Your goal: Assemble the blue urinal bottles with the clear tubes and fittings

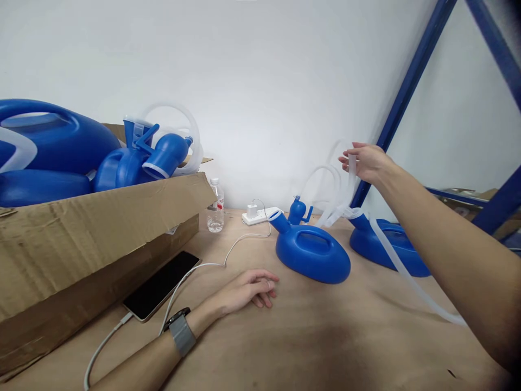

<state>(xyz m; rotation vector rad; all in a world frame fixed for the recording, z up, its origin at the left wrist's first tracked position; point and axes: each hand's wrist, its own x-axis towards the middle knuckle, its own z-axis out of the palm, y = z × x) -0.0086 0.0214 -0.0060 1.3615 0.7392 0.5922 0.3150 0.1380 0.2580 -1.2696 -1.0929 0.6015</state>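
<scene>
My right hand (366,162) is raised over the table, fingers pinched on a translucent white hose (350,182) that loops down to two blue plastic jugs. One blue jug (313,252) with a handle and spout lies in the middle; the other jug (386,244) lies behind my right forearm. A long run of the hose (411,279) trails toward me under that arm. My left hand (250,290) rests on the wooden table (325,336), fingers loosely curled, holding nothing. A watch is on that wrist.
A large cardboard box (93,239) at left holds several more blue jugs (52,146) with hoses. A phone (163,285) lies charging beside it; its cable runs to a power strip (258,215). A water bottle (215,206) stands near the wall. Blue shelf struts (407,87) rise at right.
</scene>
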